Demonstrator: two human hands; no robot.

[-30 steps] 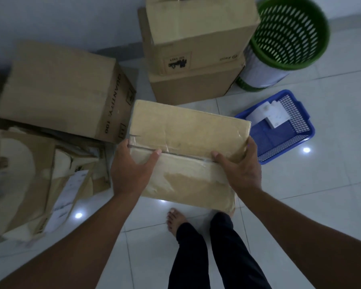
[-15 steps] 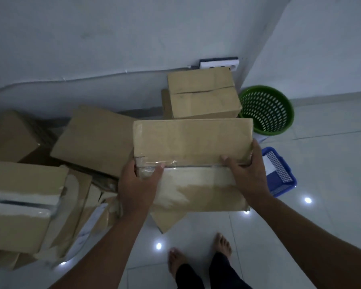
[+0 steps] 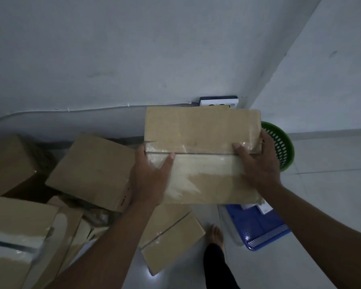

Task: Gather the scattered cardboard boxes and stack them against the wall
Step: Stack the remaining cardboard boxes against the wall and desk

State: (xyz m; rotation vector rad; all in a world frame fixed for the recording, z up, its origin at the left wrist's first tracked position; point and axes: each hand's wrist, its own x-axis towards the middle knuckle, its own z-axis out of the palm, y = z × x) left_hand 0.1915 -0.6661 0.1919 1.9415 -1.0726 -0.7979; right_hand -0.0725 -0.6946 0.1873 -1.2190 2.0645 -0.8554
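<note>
Left hand (image 3: 148, 174) and right hand (image 3: 256, 163) each clasp an end of the taped cardboard box (image 3: 202, 142); it looks light and stiff, with slick tape, so end grips suit.

Taped brown cardboard box (image 3: 202, 155): sitting centre, between left hand (image 3: 149, 178) and right hand (image 3: 258, 163), in front of the far wall (image 3: 133, 59). White wall socket (image 3: 218, 100): showing just behind it. Green perforated plastic basket (image 3: 279, 147): standing right, partly behind it. Blue plastic tray (image 3: 258, 230): lying near right. Tilted brown cardboard box (image 3: 92, 170): leaning left. Small brown cardboard box (image 3: 171, 238): lying below, nearer.
</note>
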